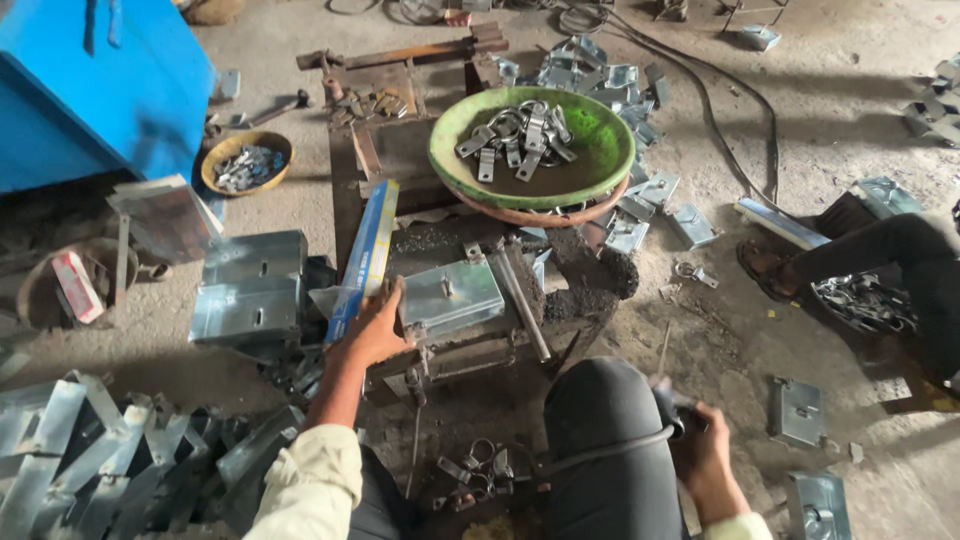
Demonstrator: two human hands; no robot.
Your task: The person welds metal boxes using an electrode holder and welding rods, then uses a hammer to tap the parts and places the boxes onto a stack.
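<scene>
nearest the camera, the right hand (705,455) is closed around a dark handle (672,410) with a black cable (600,452) running left across the bent knee (610,440); what tool it belongs to i cannot tell. a small heap of metal clamps (475,470) lies on the floor between the legs. to the left, a pile of bent metal strips (90,460) covers the near ground. a little farther, the left hand (372,330) rests with fingers spread, pressing on the left edge of a shiny metal box (450,295) that sits on a dark, grimy stand (480,345); a blue carton (365,255) leans just beside the hand. more boxes (250,285) stack to the left. beyond, a green bowl (590,150) holds more clamps, with a small yellow bowl (245,160) far left and another person's sandalled foot (765,270) to the right. i judge the box could slip if the hand's pressure eases, since it is held at one edge only, and the cable over the knee could snag and jerk the tool.
</scene>
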